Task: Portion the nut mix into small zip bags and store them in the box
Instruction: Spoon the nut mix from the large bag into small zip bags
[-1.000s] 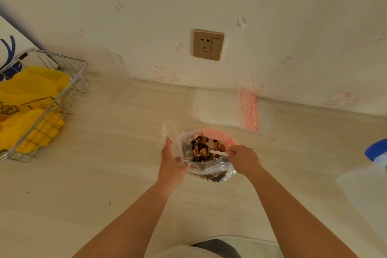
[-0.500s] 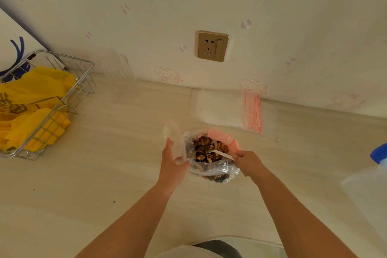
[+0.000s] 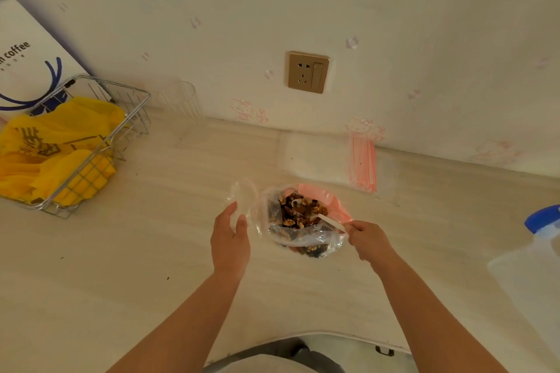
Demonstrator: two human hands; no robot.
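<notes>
Counter against wall. Left hand point(image 3: 230, 241) pinches a small clear zip bag point(image 3: 241, 201) between thumb and fingers, just left of the big bag of nut mix point(image 3: 300, 218) at centre. Right hand point(image 3: 368, 239) grips a white spoon point(image 3: 328, 221), bowl end in the nuts. Stack of zip bags point(image 3: 330, 160) lies near the wall. White paper bag point(image 3: 27, 66) at far left reads "coffee"; yellow bag point(image 3: 57, 142) in wire basket point(image 3: 100, 142) carries print, illegible.

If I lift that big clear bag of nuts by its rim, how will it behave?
The nut bag is thin, crinkled film, so it would likely sag and flop. It looks well filled, so probably heavy underneath. With its mouth open, nuts might spill if it tilts.
</notes>
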